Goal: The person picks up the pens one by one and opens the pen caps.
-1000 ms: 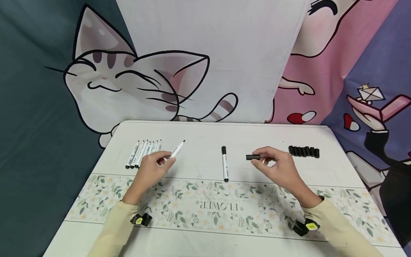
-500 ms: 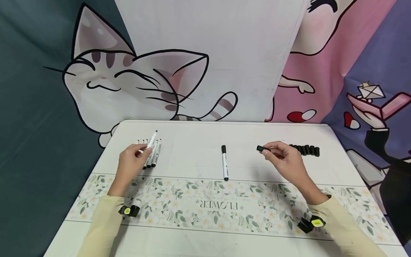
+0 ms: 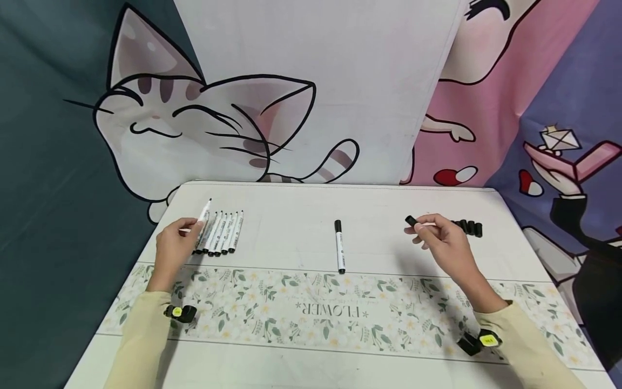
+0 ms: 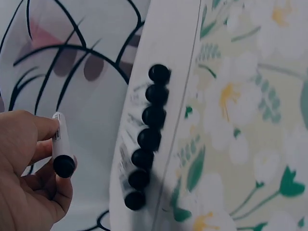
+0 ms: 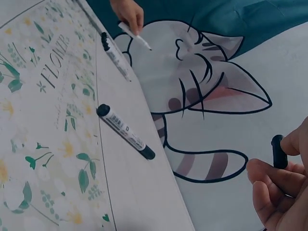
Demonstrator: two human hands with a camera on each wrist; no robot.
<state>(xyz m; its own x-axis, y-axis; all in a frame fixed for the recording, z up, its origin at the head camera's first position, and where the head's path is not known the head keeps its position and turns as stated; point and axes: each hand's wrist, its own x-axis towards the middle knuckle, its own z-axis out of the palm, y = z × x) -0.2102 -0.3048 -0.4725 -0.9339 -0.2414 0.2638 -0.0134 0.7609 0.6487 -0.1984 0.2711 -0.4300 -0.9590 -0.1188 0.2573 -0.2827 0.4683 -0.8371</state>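
My left hand (image 3: 176, 240) pinches an uncapped white marker (image 3: 204, 212), tip pointing up and away, at the left end of a row of uncapped markers (image 3: 224, 232). In the left wrist view the held marker (image 4: 62, 144) shows its black end, raised apart from the row's several black ends (image 4: 149, 138). My right hand (image 3: 444, 240) holds a black marker cap (image 3: 411, 221) between thumb and fingers, above the table. Behind that hand lies a row of black caps (image 3: 471, 228), partly hidden by it. One capped marker (image 3: 339, 247) lies alone mid-table, apart from both hands.
The white table (image 3: 286, 216) has a floral band (image 3: 330, 310) with the word FLOWER across its front half. Behind the far edge hangs a cloth backdrop (image 3: 379, 81) with cartoon cats.
My left hand has carried the uncapped marker leftward from beside the row, across it, to its left end. My right hand has moved right with the cap, toward the cap row.
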